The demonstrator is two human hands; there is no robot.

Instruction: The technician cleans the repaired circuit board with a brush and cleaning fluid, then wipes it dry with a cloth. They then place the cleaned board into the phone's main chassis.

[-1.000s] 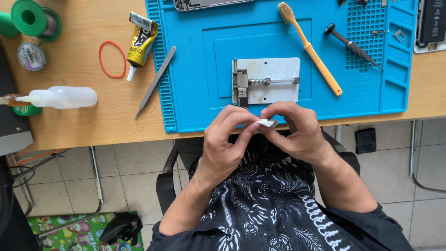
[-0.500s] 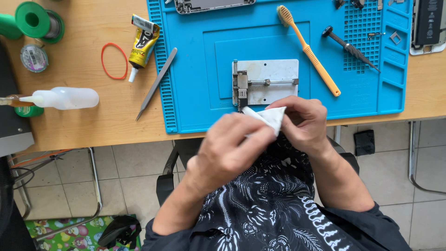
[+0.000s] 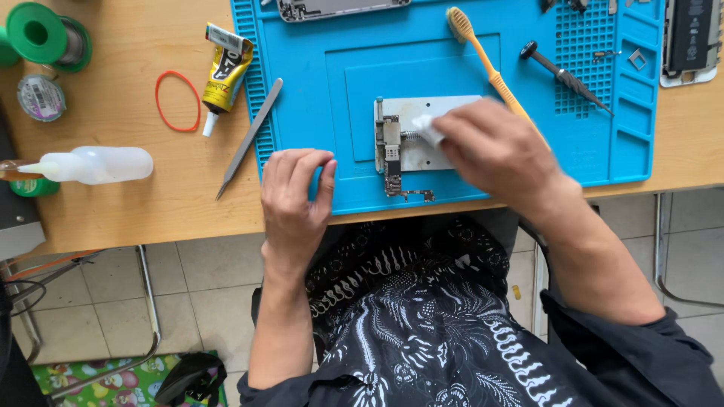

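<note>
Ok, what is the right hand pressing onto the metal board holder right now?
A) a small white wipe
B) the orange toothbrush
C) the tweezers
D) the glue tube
A: the right hand presses a small white wipe onto the metal board holder; the orange toothbrush lies untouched on the blue mat.

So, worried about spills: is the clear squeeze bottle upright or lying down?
Lying down: the bottle rests on its side on the table, nozzle pointing left.

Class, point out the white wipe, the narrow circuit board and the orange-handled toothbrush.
White wipe (image 3: 427, 128), head view, its exposed end.
Narrow circuit board (image 3: 391, 157), head view, its middle.
Orange-handled toothbrush (image 3: 490, 69), head view, its handle.
</note>
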